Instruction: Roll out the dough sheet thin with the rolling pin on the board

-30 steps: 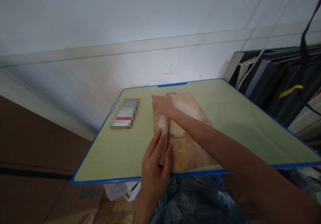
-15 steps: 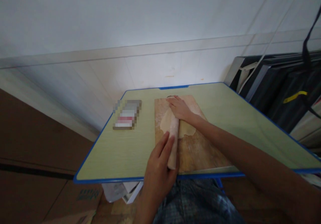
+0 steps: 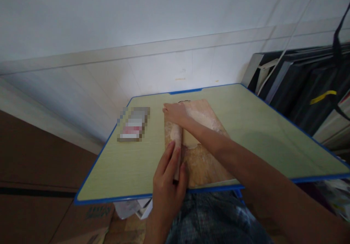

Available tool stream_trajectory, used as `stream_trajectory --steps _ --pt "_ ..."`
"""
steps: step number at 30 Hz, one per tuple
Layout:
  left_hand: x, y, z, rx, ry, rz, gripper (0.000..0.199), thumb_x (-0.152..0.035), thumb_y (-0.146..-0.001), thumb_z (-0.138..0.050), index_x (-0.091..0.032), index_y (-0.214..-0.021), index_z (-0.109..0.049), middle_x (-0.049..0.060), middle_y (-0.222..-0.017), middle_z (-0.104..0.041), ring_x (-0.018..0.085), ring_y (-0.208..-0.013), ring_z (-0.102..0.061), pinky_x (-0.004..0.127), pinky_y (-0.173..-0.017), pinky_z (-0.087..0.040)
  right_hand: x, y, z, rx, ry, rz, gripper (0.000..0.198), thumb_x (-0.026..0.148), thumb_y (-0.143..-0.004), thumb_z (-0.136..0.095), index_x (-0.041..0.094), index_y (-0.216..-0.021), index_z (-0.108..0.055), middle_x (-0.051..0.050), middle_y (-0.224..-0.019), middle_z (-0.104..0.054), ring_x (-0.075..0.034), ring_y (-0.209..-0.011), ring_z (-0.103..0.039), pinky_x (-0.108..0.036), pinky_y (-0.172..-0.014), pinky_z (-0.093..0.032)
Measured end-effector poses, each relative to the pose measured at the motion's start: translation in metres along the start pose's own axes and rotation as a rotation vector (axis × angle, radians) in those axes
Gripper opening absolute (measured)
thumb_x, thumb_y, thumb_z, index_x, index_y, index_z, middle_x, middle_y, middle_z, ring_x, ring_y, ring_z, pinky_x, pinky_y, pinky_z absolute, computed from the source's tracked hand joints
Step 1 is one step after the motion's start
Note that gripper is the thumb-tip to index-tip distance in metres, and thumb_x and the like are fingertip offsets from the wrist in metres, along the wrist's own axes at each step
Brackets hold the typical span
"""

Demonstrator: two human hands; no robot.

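Observation:
A pale, floury rolling pin lies lengthwise across a thin sheet of dough on a wooden board. Its near end is in my left hand, with the fingers along one side and the thumb on the other. Over the far end, my right hand is closed, its knuckles near the board's left edge. Most of the dough spreads to the right of the pin, partly covered by my right forearm. White flour dusts the far half of the board.
The board rests on a light green table with a blue rim, against a white wall. A blurred-out flat item lies at the table's left. Dark folders or panels lean at the right; a cardboard box stands below left.
The rolling pin has moved left across the dough, with both hands on it. My right hand, flatter before, is now curled over the far end. The view has shifted slightly.

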State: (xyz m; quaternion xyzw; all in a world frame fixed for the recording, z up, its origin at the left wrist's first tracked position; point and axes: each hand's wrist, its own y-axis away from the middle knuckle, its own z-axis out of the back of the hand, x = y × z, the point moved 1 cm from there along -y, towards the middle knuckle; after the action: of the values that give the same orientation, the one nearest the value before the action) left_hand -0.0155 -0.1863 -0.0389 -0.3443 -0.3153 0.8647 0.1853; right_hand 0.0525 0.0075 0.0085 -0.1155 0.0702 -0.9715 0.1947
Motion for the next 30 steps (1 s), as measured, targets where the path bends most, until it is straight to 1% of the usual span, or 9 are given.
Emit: stream_trajectory --steps 3,7,11,14,16,20,25,28,30 --pt "0.0 0.0 0.0 0.002 -0.001 -0.008 0.044 -0.012 -0.083 -0.053 -0.016 -0.127 -0.051 0.014 -0.136 -0.047 0.022 -0.122 -0.049 0.034 -0.101 -0.043 0.006 -0.004 0.001 0.03 -0.005 0.002 0.035 0.03 -0.093 -0.031 0.017 -0.106 -0.061 -0.012 -0.103 -0.068 -0.023 -0.098 -0.063 -0.04 -0.088 -0.041" --pt "0.001 0.0 -0.001 0.03 -0.008 -0.05 0.043 -0.01 -0.082 -0.053 -0.015 -0.125 -0.052 0.015 -0.136 -0.047 0.023 -0.122 -0.049 0.034 -0.1 -0.044 -0.005 -0.002 -0.004 0.005 0.007 0.056 0.034 0.028 -0.093 -0.032 0.019 -0.106 -0.062 -0.011 -0.108 -0.067 -0.023 -0.103 -0.059 -0.036 -0.086 -0.042" --pt "0.002 0.003 -0.003 0.046 -0.019 -0.104 0.039 -0.008 -0.081 -0.054 -0.015 -0.119 -0.055 0.016 -0.135 -0.047 0.023 -0.121 -0.05 0.034 -0.098 -0.047 -0.025 0.006 -0.008 -0.014 0.014 0.095 0.038 0.021 -0.093 -0.03 0.014 -0.113 -0.061 -0.01 -0.119 -0.063 -0.021 -0.113 -0.052 -0.035 -0.096 -0.035" --pt "0.001 0.003 -0.004 0.032 -0.012 -0.099 0.034 -0.007 -0.081 -0.053 -0.014 -0.113 -0.059 0.016 -0.133 -0.049 0.023 -0.12 -0.051 0.034 -0.096 -0.048 -0.036 0.011 -0.008 -0.021 0.022 0.114 0.039 0.015 -0.091 -0.03 0.009 -0.118 -0.058 -0.012 -0.126 -0.058 -0.018 -0.118 -0.048 -0.032 -0.101 -0.028" --pt "0.0 0.002 -0.003 -0.002 0.001 -0.081 0.03 -0.007 -0.081 -0.053 -0.014 -0.109 -0.061 0.016 -0.131 -0.051 0.022 -0.118 -0.053 0.033 -0.096 -0.048 -0.039 0.013 -0.007 -0.022 0.031 0.117 0.04 0.013 -0.089 -0.031 0.008 -0.118 -0.058 -0.013 -0.128 -0.056 -0.018 -0.12 -0.047 -0.032 -0.102 -0.028" --pt "0.001 -0.001 0.0 -0.104 0.035 -0.002 0.024 -0.011 -0.081 -0.056 -0.013 -0.103 -0.065 0.015 -0.124 -0.058 0.022 -0.114 -0.056 0.033 -0.095 -0.049 -0.029 0.01 -0.004 -0.006 0.037 0.095 0.038 0.013 -0.087 -0.034 0.011 -0.111 -0.063 -0.013 -0.121 -0.061 -0.02 -0.115 -0.052 -0.032 -0.098 -0.031" --pt "0.01 0.0 0.007 -0.23 0.077 0.261 0.023 -0.02 -0.082 -0.058 -0.016 -0.103 -0.067 0.01 -0.113 -0.065 0.02 -0.106 -0.061 0.034 -0.092 -0.05 0.0 -0.002 -0.003 0.025 0.021 -0.007 0.033 0.022 -0.084 -0.04 0.017 -0.105 -0.065 -0.014 -0.108 -0.068 -0.026 -0.102 -0.06 -0.042 -0.088 -0.041" --pt "0.012 0.0 0.01 -0.218 0.117 0.324 0.023 -0.023 -0.085 -0.055 -0.018 -0.104 -0.067 0.008 -0.113 -0.066 0.019 -0.103 -0.063 0.034 -0.091 -0.051 0.013 -0.007 -0.003 0.041 0.003 -0.045 0.033 0.021 -0.082 -0.042 0.021 -0.107 -0.063 -0.01 -0.112 -0.066 -0.026 -0.104 -0.059 -0.05 -0.095 -0.034" --pt "0.01 -0.002 0.01 -0.154 0.131 0.28 0.026 -0.021 -0.086 -0.052 -0.019 -0.108 -0.066 0.008 -0.118 -0.063 0.019 -0.106 -0.061 0.035 -0.092 -0.051 0.013 -0.007 -0.003 0.047 -0.002 -0.042 0.033 0.02 -0.082 -0.042 0.021 -0.109 -0.062 -0.009 -0.113 -0.066 -0.024 -0.105 -0.059 -0.05 -0.098 -0.032"
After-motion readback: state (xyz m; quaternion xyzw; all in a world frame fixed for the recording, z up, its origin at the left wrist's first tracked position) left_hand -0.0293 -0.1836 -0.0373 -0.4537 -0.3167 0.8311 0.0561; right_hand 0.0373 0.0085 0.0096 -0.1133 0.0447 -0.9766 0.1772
